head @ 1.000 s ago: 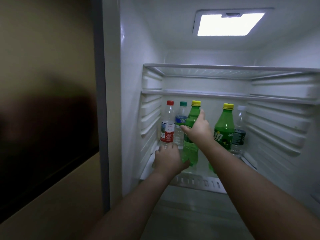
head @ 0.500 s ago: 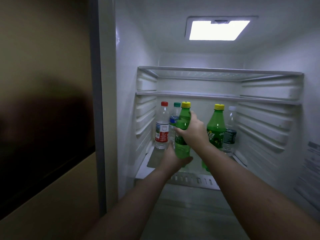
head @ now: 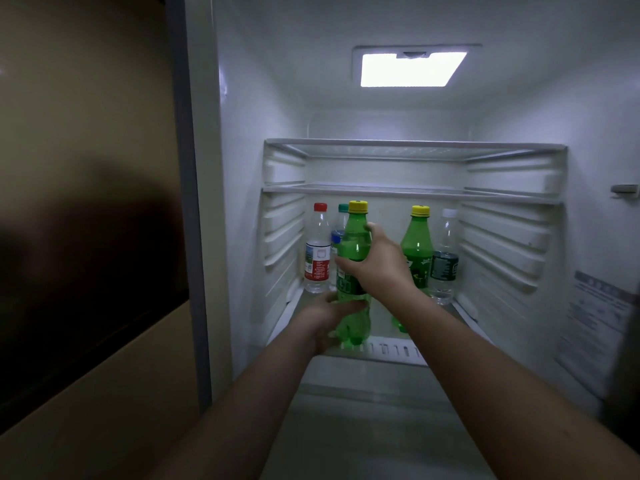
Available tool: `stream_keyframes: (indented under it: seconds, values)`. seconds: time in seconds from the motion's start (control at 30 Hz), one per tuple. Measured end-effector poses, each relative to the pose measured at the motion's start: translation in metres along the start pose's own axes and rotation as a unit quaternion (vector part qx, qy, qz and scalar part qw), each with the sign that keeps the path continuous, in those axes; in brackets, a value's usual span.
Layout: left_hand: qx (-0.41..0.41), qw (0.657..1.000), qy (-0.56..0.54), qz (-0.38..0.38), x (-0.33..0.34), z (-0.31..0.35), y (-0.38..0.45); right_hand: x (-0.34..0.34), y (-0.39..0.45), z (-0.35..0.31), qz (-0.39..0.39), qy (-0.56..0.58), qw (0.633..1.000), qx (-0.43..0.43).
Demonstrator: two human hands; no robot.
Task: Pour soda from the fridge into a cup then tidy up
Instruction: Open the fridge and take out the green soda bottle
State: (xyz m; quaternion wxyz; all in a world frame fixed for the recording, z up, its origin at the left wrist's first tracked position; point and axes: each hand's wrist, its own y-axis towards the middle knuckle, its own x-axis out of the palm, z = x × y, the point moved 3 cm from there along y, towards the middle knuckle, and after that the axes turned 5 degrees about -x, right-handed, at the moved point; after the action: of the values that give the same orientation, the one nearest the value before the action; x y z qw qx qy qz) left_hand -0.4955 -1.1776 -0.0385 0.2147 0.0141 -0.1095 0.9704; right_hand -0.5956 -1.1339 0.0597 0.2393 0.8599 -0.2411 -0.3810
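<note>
Inside the open fridge, a green soda bottle (head: 354, 244) with a yellow cap stands upright near the front of the shelf (head: 391, 351). My right hand (head: 375, 263) grips its middle from the right, fingers wrapped round the label. My left hand (head: 329, 315) holds the bottle's lower part from the left. A second green soda bottle (head: 418, 251) with a yellow cap stands behind my right wrist, further back on the shelf.
A clear water bottle with a red cap (head: 317, 251) and another with a teal cap (head: 341, 220) stand at the back left. A clear bottle with a dark label (head: 445, 261) is at the back right. Two glass shelves (head: 412, 192) sit above. The fridge's side wall (head: 194, 202) is left.
The green bottle has come forward toward the shelf's front edge in my right hand. My left hand has closed round its lower part.
</note>
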Motion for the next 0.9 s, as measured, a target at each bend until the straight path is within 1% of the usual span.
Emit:
stream_keyframes:
  seconds: [0.2,0.37,0.5,0.67,0.77,0.9]
  values:
    - [-0.001,1.0,-0.004,-0.013,0.004,-0.006,-0.035,-0.015,-0.026,-0.013,-0.003,-0.011,1.0,-0.022]
    - [-0.003,1.0,0.004,-0.029,0.0,-0.021,-0.059,-0.024,-0.048,-0.024,-0.008,0.008,0.999,-0.03]
    - [0.007,0.998,-0.029,-0.053,-0.004,-0.031,-0.082,-0.032,-0.069,-0.036,-0.012,0.029,0.999,-0.018]
    - [0.039,0.996,-0.066,-0.049,-0.011,-0.047,-0.117,-0.043,-0.099,-0.058,0.004,0.021,1.0,-0.001]
    - [0.008,0.992,-0.111,-0.065,-0.016,-0.059,-0.138,-0.044,-0.123,-0.072,0.002,0.004,1.0,0.006]
    - [-0.018,0.986,-0.13,-0.099,-0.022,-0.078,-0.174,-0.048,-0.163,-0.088,0.018,-0.012,0.999,0.025]
